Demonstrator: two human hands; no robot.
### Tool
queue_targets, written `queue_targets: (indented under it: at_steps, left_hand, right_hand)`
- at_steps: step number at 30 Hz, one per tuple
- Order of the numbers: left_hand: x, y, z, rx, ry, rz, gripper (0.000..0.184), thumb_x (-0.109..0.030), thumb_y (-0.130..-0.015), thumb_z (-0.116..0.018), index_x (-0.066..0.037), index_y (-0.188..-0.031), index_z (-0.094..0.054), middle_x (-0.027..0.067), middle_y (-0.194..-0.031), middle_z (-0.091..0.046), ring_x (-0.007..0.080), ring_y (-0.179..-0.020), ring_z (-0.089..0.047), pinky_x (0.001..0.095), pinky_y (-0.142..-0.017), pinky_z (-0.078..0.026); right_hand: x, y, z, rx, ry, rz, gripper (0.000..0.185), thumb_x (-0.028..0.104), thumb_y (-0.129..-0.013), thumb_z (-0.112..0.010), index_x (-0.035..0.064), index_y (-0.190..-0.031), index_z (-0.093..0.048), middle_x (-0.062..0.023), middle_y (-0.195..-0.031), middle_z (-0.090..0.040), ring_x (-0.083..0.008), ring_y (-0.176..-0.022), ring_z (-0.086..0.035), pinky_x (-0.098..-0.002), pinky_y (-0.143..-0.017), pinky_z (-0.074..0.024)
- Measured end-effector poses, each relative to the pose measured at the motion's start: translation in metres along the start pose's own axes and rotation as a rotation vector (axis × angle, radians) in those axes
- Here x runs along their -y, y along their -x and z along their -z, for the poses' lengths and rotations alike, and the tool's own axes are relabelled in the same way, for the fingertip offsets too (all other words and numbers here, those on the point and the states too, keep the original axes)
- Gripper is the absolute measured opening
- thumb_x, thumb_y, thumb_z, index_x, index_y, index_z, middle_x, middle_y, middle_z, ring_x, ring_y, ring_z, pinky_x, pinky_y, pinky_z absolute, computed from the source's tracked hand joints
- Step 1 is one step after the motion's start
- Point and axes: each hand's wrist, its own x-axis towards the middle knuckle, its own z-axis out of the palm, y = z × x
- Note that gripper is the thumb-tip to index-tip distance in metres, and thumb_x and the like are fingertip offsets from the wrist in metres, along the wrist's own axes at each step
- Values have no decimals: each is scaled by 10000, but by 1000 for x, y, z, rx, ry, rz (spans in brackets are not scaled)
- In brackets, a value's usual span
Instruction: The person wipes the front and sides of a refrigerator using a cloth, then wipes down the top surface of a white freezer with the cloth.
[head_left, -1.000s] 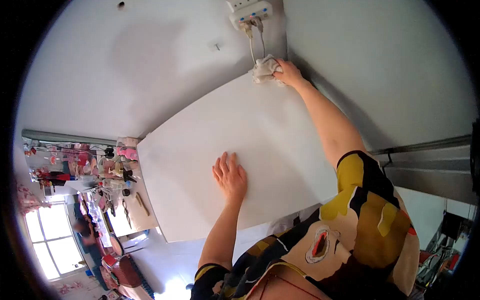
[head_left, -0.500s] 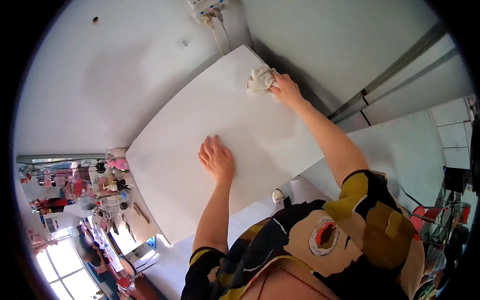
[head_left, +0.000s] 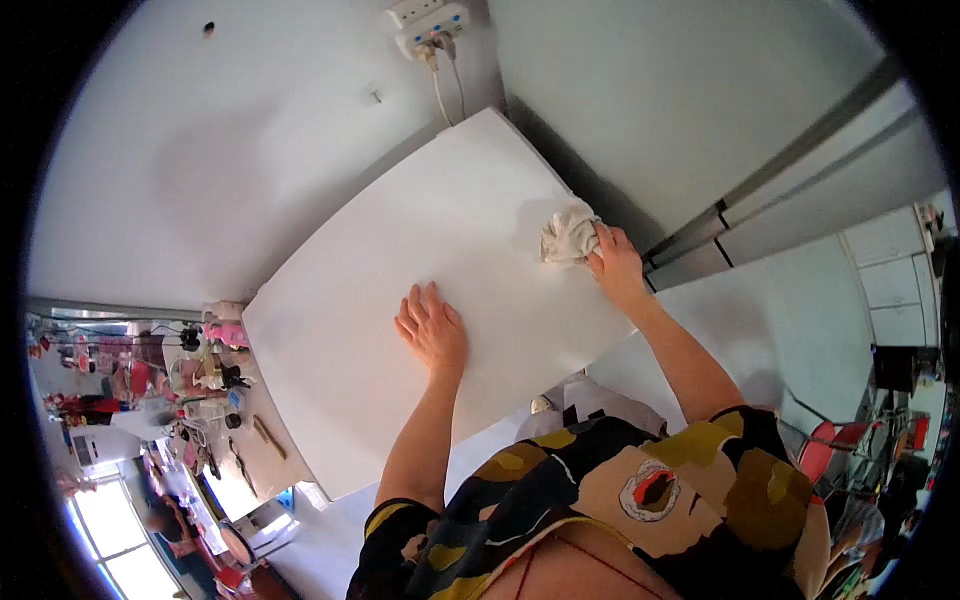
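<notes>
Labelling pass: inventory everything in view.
Tabletop: one, white, centre
Cloth: one, off-white, on tabletop
Power strip: one, white, top wall
Plugs: two, pale, power strip
Nail or hook: one, greyish, wall
Hole: one, dark, upper-left wall
Small items: many, mixed colours, left counter
Window: one, bright, lower left
Drawers: three, white, right
Seats: uncounted, red, right
Shoe: one visible, pale, lower centre
Shirt: one, multicoloured, bottom
Left hand: one, bare, on tabletop
Right hand: one, bare, on cloth
</notes>
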Motion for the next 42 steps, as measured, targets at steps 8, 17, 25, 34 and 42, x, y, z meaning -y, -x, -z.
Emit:
queue_targets:
  at_steps: [8,17,25,34,42]
  left_hand:
    - [-3,0,3,-15,48,12,385,-202,-942,-479,-147,-1323,-504,105,-1410,-419,315,-1321,-338,482,-1125,-232]
    - [-4,3,8,13,56,17,399,-188,-931,-477,-142,-1326,-505,107,-1415,-407,332,-1342,-315,506,-1132,-215]
    - [1,4,9,-13,93,-26,438,-167,-900,-493,-137,-1337,-498,100,-1423,-398,337,-1338,-313,502,-1131,-222]
    - [3,3,3,-45,81,-23,409,-169,-877,-535,-173,-1285,-557,85,-1397,-445,337,-1311,-357,514,-1114,-245]
    - [2,4,7,-62,39,-40,409,-168,-910,-502,-161,-1318,-522,83,-1391,-442,302,-1310,-357,465,-1113,-265]
  right_hand:
    - [29,-142,-53,50,-47,41,547,248,-849,-671,63,-1323,-471,-200,-1087,-568,-386,-974,-609,-455,-815,-520]
    - [61,-272,-95,162,-78,18,528,288,-877,-650,109,-1343,-478,-220,-1120,-562,-403,-1039,-597,-476,-857,-508]
    - [53,-281,-103,220,-170,64,558,313,-865,-651,107,-1351,-470,-230,-1176,-546,-412,-1071,-577,-489,-896,-488]
    - [12,-109,-27,226,-154,39,566,288,-868,-643,102,-1368,-453,-204,-1179,-539,-396,-1044,-589,-491,-860,-499]
    - [-10,25,31,169,-137,86,594,132,-831,-651,72,-1374,-417,-220,-1219,-499,-417,-1061,-565,-475,-878,-498]
